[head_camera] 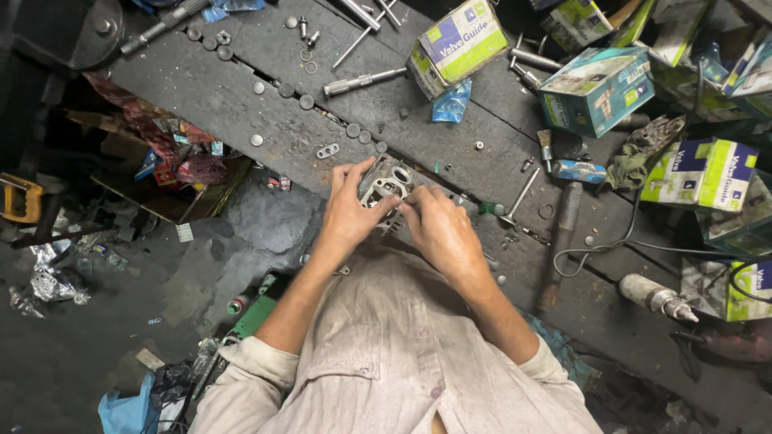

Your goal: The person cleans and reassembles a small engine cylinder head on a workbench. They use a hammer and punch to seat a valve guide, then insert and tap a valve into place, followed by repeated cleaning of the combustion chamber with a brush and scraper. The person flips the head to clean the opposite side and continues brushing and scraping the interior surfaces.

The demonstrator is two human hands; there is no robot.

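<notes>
1. We cannot see the lower part of the metal casting (384, 186): the left hand (347, 215) and right hand (438, 229) cover it.
2. Whatever the right hand's fingertips (404, 205) pinch is too small to tell.
3. Just right of the fingers, the small bits (508, 238) stay unclear.
4. Far right of them, the green-and-white box (749, 291) is cut off.

Worn: pale grey-beige, grime-stained cloth shirt (394, 354), buttoned front, sleeves rolled to elbows; forearms, left hand (347, 213) and right hand (441, 231) bare.

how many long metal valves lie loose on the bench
3 clearly: one knurled valve at top centre, one thin valve above it, one slim valve right of the hands. Clutter may hide others.
</notes>
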